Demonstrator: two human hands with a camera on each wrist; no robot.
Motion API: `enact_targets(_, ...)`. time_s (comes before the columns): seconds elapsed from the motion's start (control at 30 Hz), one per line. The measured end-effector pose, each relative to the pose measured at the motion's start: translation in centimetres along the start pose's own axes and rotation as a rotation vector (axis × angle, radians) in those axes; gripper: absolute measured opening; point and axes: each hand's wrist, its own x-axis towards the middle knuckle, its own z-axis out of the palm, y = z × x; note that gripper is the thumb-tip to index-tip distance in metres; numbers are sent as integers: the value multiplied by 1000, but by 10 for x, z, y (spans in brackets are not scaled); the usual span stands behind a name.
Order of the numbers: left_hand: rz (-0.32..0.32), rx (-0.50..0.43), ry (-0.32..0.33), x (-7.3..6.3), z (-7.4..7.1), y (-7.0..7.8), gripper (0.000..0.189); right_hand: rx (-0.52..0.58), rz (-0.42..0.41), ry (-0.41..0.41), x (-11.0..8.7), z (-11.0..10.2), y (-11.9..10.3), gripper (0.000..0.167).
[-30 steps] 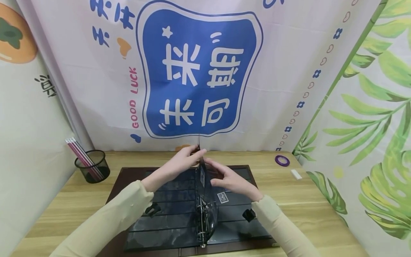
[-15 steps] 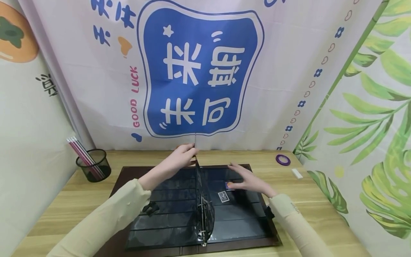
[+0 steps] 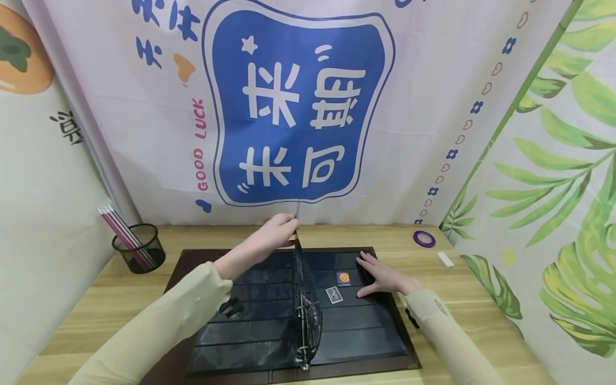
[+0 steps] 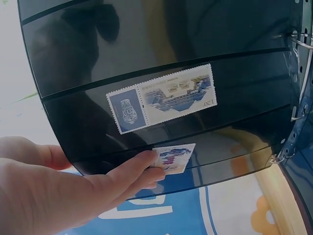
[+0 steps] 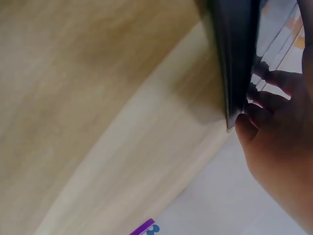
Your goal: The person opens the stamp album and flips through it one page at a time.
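Observation:
A stamp album with black pocket pages [image 3: 356, 326] lies spread on the desk, metal rings along its middle. My left hand [image 3: 271, 233] pinches the outer edge of one raised page [image 4: 244, 34] between thumb and fingers, and the page stands nearly upright. In the left wrist view, this page carries a wide stamp [image 4: 178, 95] and a smaller stamp [image 4: 177, 157] partly covered by my fingertips. My right hand [image 3: 385, 277] rests with fingers spread at the right page's outer part. Beside it are a purple stamp with an orange disc [image 3: 344, 278] and a grey stamp [image 3: 334, 294].
A black mesh cup [image 3: 139, 251] with pencils [image 3: 122, 232] stands at the desk's back left. Towards the back right lie a purple tape roll [image 3: 424, 239] and a white eraser [image 3: 445, 260]. A printed cloth [image 3: 154, 160] hangs behind the desk.
My right hand has left the raised page and moved right onto the page below, and the purple-and-orange stamp shows fully. My left hand keeps hold of the raised page.

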Motion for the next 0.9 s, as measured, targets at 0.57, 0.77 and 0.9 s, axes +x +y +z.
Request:
enact_targets(0.57,22,-130,-26,-9,-43,-24,23,-3,40,18,-1,6,-3,106)
enact_targets(0.77,14,-225,-67,-28,-70,-57,44,-5,36,29,-1,8,1,105)
enact_targets(0.9,-33,-254,-64,-38,-81,-79,56,5,35,29,-3,8,2,105)
